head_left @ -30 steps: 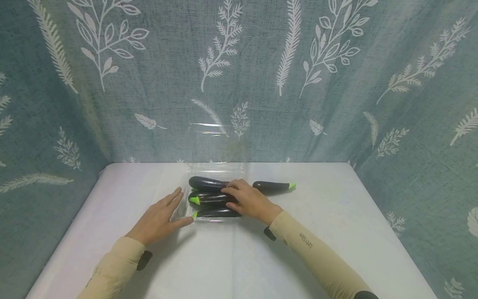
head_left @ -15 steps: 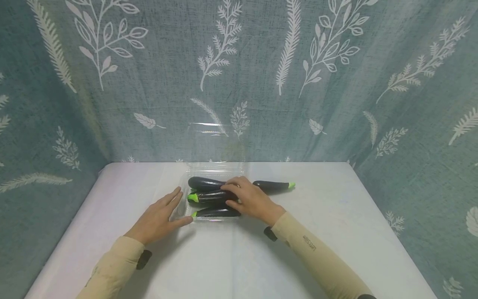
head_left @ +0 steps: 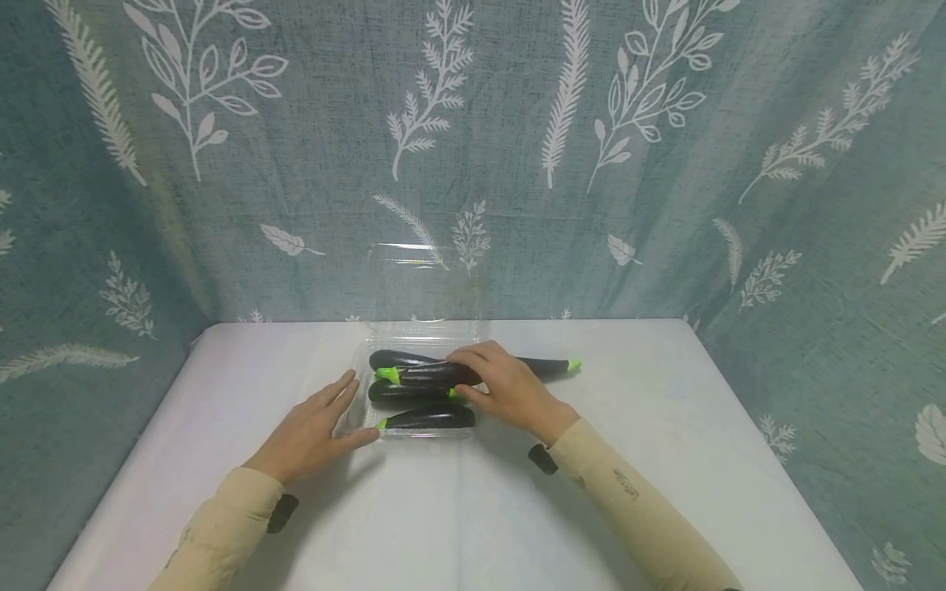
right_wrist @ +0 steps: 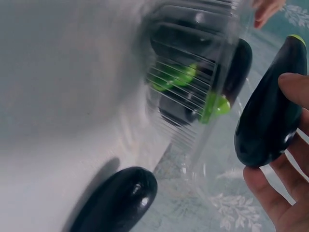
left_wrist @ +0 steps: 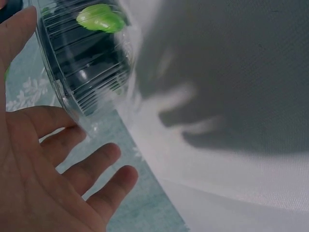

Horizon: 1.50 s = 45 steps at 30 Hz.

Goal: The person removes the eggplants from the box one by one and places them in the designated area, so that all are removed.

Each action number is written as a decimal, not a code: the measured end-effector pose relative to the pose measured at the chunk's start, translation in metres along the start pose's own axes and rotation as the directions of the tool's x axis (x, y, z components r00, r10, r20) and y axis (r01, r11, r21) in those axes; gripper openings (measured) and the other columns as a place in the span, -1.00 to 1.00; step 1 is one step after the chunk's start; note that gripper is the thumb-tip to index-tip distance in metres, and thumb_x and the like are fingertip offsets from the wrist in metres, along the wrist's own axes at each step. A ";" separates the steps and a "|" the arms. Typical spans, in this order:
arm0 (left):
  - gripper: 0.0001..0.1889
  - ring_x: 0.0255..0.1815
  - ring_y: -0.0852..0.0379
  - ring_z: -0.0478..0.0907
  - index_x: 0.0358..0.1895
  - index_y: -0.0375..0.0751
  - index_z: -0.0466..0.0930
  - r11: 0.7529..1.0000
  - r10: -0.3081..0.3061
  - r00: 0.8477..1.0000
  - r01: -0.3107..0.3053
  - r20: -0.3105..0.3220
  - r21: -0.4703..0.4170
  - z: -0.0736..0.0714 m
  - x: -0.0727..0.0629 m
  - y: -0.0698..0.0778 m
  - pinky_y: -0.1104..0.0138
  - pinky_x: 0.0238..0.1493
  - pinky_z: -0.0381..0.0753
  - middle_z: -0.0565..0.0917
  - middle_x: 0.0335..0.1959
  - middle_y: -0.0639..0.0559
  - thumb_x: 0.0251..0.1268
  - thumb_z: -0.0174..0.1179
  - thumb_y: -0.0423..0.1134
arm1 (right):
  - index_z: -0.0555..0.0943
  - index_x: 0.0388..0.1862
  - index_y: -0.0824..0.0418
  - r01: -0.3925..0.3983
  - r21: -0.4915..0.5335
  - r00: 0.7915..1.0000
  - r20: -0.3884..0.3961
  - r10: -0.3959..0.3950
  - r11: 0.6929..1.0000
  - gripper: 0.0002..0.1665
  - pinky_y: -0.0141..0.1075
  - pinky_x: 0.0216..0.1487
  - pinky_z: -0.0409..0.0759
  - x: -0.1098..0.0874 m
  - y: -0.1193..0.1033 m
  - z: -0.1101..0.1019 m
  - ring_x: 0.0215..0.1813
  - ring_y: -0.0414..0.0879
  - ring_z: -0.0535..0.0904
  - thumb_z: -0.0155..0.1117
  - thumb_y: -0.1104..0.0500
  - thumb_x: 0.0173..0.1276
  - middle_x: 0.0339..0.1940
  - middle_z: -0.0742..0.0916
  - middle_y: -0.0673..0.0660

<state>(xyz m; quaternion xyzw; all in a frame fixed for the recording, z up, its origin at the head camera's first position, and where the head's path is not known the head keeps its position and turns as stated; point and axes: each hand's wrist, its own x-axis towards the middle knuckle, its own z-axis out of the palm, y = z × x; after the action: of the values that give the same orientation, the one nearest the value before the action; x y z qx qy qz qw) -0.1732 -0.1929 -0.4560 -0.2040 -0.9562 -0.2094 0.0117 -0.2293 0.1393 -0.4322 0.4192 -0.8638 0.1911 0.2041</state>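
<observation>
My right hand (head_left: 510,398) grips a glossy dark eggplant (head_left: 432,375) by its blunt end. Its green stem points left. In the right wrist view this held eggplant (right_wrist: 268,111) is raised beside the container wall, thumb on one side and fingers under the other. Below it a clear plastic container (head_left: 436,436) holds more eggplants: one at the back (head_left: 395,358), one in the middle (head_left: 402,393) and one along the front (head_left: 436,419). My left hand (head_left: 310,435) is spread at the container's left end, and its fingers (left_wrist: 53,118) touch the clear wall.
The container's clear lid (head_left: 424,287) stands upright at the back, against the leaf-patterned curtain (head_left: 517,246). Right of the container another eggplant (head_left: 550,367) lies on the white table (head_left: 628,427), partly behind my right hand.
My right hand has lifted one eggplant off the others and moved it slightly back, uncovering the middle eggplant. My left hand has stayed at the container's left end.
</observation>
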 end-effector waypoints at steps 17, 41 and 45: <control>-0.01 0.50 -0.37 0.21 0.54 -0.42 0.18 1.000 0.011 1.000 -0.011 -0.017 -0.006 0.001 0.000 -0.002 -0.23 0.43 0.24 0.18 0.58 -0.26 0.35 0.18 0.33 | 0.56 0.33 0.15 -0.061 0.026 0.998 -0.020 0.062 0.998 -0.45 -0.30 0.39 0.44 -0.005 -0.003 -0.016 0.32 -0.09 0.49 0.41 0.07 0.41 0.27 0.64 0.05; 0.00 0.48 -0.38 0.24 0.52 -0.45 0.20 1.000 0.023 0.999 -0.023 -0.040 0.004 0.002 0.000 -0.002 -0.20 0.42 0.29 0.20 0.57 -0.29 0.33 0.20 0.33 | 0.58 0.30 0.13 -0.148 0.062 0.986 -0.071 0.153 0.987 -0.45 -0.23 0.37 0.48 -0.021 0.011 -0.027 0.30 -0.05 0.50 0.46 0.12 0.36 0.24 0.65 0.05; 0.01 0.49 -0.37 0.23 0.53 -0.44 0.19 1.000 0.011 0.999 -0.011 -0.030 -0.007 0.001 -0.001 -0.001 -0.19 0.43 0.27 0.19 0.58 -0.27 0.33 0.19 0.34 | 0.59 0.29 0.15 -0.166 0.075 0.982 -0.078 0.172 0.983 -0.46 -0.19 0.36 0.48 -0.026 0.016 -0.028 0.29 -0.03 0.50 0.47 0.13 0.35 0.24 0.65 0.06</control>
<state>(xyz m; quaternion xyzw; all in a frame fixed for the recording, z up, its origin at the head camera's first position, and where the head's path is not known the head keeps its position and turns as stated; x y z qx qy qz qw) -0.1729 -0.1934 -0.4569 -0.2061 -0.9541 -0.2156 0.0266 -0.2220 0.1792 -0.4243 0.3423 -0.8799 0.2545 0.2092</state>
